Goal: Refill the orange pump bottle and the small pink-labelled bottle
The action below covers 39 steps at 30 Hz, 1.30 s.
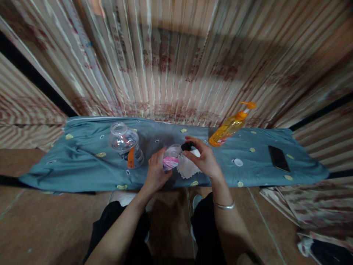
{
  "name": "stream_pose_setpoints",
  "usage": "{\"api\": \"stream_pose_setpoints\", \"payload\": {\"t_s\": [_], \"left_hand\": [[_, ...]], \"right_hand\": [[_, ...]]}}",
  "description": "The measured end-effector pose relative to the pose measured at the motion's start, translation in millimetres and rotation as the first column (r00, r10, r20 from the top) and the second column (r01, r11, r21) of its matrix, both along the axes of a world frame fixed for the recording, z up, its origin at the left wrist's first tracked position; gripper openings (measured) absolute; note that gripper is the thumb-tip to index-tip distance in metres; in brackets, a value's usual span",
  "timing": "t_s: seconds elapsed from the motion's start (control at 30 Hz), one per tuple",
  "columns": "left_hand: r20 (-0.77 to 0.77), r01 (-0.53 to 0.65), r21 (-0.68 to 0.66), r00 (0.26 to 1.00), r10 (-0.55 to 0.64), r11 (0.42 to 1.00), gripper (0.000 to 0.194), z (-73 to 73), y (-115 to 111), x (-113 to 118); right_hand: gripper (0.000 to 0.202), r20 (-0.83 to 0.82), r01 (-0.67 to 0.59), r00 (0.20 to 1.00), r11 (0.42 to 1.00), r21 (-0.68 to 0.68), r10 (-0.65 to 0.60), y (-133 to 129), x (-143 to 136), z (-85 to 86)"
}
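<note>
A small clear bottle with a pink label is tilted over the blue cloth, its neck pointing right. My left hand is closed around its body from the left. At the bottle's neck is a black pump top, pinched between the thumb and fingers of my right hand. Whether the top is seated on the neck cannot be made out. Beneath my right hand and beside the bottle lies a pale cloth with a scalloped edge, partly hidden by the hand.
On the patterned blue tablecloth, a large clear open-mouthed bottle stands left of my hands. A yellow pump bottle is at the back right. Farther right are a small white round item and a black phone. Curtains hang behind.
</note>
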<state>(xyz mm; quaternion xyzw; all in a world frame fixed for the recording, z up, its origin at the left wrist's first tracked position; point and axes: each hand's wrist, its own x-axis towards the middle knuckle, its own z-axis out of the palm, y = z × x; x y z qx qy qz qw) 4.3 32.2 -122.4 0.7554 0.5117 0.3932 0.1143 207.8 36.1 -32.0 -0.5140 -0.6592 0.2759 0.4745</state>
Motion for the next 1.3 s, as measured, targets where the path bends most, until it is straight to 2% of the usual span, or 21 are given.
{"api": "stream_pose_setpoints", "payload": {"t_s": [0.1,0.2,0.27,0.33,0.4,0.5,0.6,0.7,0.77,0.87,0.93,1.0,1.1,1.17,1.23,1.3], "left_hand": [[0.0,0.004,0.003,1.0,-0.004,1.0,0.088,0.1,-0.1,-0.1],[0.003,0.001,0.008,1.0,-0.001,1.0,0.088,0.3,-0.4,0.0],[0.002,0.002,0.009,1.0,-0.002,1.0,0.088,0.3,-0.4,0.0],[0.002,0.001,0.005,1.0,-0.001,1.0,0.088,0.2,-0.4,0.0],[0.006,-0.001,0.0,1.0,0.001,1.0,0.088,0.1,-0.4,-0.1],[0.01,0.0,-0.001,1.0,0.0,1.0,0.088,0.1,-0.5,0.0],[0.003,0.005,0.001,1.0,-0.005,1.0,0.089,0.1,-0.7,0.4],[-0.011,0.007,0.004,1.0,-0.007,1.0,0.088,0.0,-0.9,0.8],[-0.02,0.006,0.007,1.0,-0.006,1.0,0.088,-0.2,-1.1,0.7],[-0.028,0.014,0.017,1.0,-0.014,1.0,0.087,-0.2,-1.8,-0.1],[-0.037,0.025,0.031,0.999,-0.023,0.999,0.086,0.1,-2.4,-0.6],[-0.051,0.028,0.041,0.998,-0.026,0.999,0.085,1.0,-3.0,-0.7],[-0.069,0.029,0.033,0.997,-0.027,0.999,0.083,3.0,-3.6,-0.5],[-0.076,0.036,0.016,0.996,-0.035,0.999,0.083,4.5,-3.7,-0.3],[-0.083,0.043,0.006,0.996,-0.042,0.999,0.084,5.6,-3.6,-0.2],[-0.087,0.047,0.005,0.995,-0.047,0.999,0.085,6.1,-3.5,-0.3]], "right_hand": [[0.056,0.039,0.035,0.999,0.999,-0.005,-0.035,-1.6,0.3,1.5],[0.05,0.129,0.161,0.979,0.987,-0.015,-0.158,-4.0,-2.5,4.9],[0.045,0.159,0.2,0.968,0.98,-0.019,-0.194,-4.5,-3.8,6.6],[0.041,0.129,0.166,0.978,0.986,-0.025,-0.162,-3.5,-3.2,6.6],[0.039,0.059,0.072,0.996,0.997,-0.033,-0.07,-1.6,-0.9,5.2],[0.05,-0.021,-0.029,0.999,0.999,-0.042,0.028,0.0,2.2,3.5],[0.059,0.011,0.075,0.997,0.997,-0.032,-0.074,-2.1,1.1,6.1],[0.045,0.093,0.182,0.979,0.983,-0.025,-0.179,-5.0,-2.3,11.0],[0.037,0.084,0.152,0.985,0.988,-0.034,-0.149,-5.2,-2.6,12.8],[0.035,-0.001,0.009,1.0,0.999,-0.05,-0.009,-3.0,2.2,12.0],[0.039,-0.043,-0.09,0.995,0.993,-0.076,0.087,-1.9,7.3,11.0],[0.05,-0.041,-0.118,0.993,0.988,-0.095,0.114,-2.3,11.2,11.3],[0.06,0.084,0.023,0.996,0.996,-0.084,-0.016,-6.1,12.0,15.7],[0.05,0.213,0.118,0.972,0.991,-0.066,-0.102,-9.5,10.2,20.3],[0.036,0.301,0.129,0.947,0.99,-0.05,-0.108,-12.5,8.4,24.7],[0.026,0.32,0.076,0.946,0.997,-0.034,-0.061,-14.4,8.0,27.7]]}}
